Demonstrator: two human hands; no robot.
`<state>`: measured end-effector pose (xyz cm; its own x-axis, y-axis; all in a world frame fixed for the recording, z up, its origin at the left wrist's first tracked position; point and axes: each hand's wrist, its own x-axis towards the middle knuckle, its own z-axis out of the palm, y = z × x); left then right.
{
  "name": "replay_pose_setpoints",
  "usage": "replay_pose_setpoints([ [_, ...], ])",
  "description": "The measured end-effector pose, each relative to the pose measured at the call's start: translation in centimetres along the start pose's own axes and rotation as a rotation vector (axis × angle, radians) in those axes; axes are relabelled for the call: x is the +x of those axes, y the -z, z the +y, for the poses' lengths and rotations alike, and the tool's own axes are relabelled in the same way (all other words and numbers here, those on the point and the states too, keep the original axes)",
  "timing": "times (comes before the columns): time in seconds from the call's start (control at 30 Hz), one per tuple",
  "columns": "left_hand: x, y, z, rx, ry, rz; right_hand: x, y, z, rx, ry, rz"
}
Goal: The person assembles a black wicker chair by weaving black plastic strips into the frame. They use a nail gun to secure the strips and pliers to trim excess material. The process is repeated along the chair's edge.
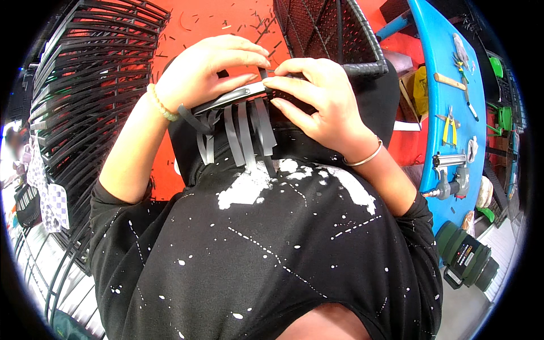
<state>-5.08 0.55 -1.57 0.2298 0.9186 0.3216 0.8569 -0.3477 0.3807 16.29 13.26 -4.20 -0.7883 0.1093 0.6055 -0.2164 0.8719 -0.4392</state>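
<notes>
Across my lap lies a narrow bar (226,97), part of a frame, with several flat dark grey plastic strips (243,133) hanging from it. Above the bar, my left hand (218,65) is curled, its fingertips at a short dark strip (263,73) and its thumb below them. My right hand (323,93) meets it from the other side, its thumb and fingers closed at the bar's end around the same strip. Where the strip passes behind the fingers is hidden. A loose strip end sticks out by my left wrist.
A black woven panel (334,34) stands just beyond my right hand. Stacked black slatted frames (96,102) fill the left. On the right, a blue table (439,51) holds yellow-handled pliers (450,127), a wooden-handled hammer (450,81) and an air tool (453,182). Strip offcuts litter the red floor (198,20).
</notes>
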Motion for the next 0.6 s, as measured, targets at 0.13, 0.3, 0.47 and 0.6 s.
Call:
replay_pose_setpoints([
  [0.13, -0.2, -0.6, -0.3, 0.041, 0.005, 0.068, 0.3, 0.0, -0.5, 0.041, 0.097, -0.053],
  [0.3, 0.1, -0.8, -0.2, 0.081, 0.068, 0.081, -0.4, 0.6, -1.3, 0.018, 0.166, -0.115],
  [0.47, 0.2, -0.8, 0.3, -0.744, 0.627, 0.007, -1.1, 0.5, -1.6, 0.042, 0.145, -0.151],
  [0.6, 0.1, -1.4, -1.1, -1.12, 0.803, -0.15, -1.1, 0.3, -1.7, 0.062, 0.135, -0.136],
])
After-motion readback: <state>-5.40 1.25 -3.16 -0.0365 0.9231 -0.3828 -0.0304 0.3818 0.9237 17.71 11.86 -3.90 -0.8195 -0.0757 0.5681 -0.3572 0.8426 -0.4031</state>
